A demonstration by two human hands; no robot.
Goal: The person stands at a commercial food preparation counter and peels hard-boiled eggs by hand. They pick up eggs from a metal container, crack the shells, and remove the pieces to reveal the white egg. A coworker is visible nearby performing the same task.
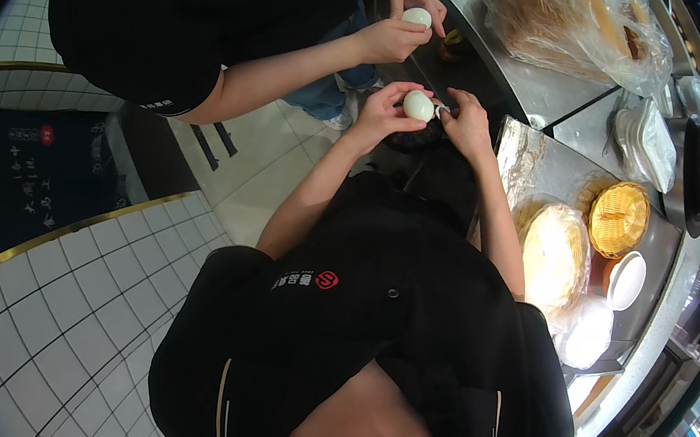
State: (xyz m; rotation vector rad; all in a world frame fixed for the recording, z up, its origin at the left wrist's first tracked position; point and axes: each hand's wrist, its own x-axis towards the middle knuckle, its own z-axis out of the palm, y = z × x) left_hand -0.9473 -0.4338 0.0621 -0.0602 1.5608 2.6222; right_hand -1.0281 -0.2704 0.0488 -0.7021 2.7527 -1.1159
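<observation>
My left hand (379, 116) holds a smooth, pale boiled egg (419, 106) between thumb and fingers. Close to its right side, my right hand (469, 126) pinches a small whitish piece (440, 111), perhaps eggshell, between thumb and fingers. Below both hands is a dark container, mostly hidden, whose contents I cannot make out. Just beyond, a co-worker's two hands hold another pale egg (417, 17).
The steel counter (552, 160) on the right carries a plastic bag of bread-like food (555, 25), wrapped white containers (647, 141), a yellow woven basket (619, 219) and a white-rimmed bowl (627, 281). A co-worker in black stands at the upper left.
</observation>
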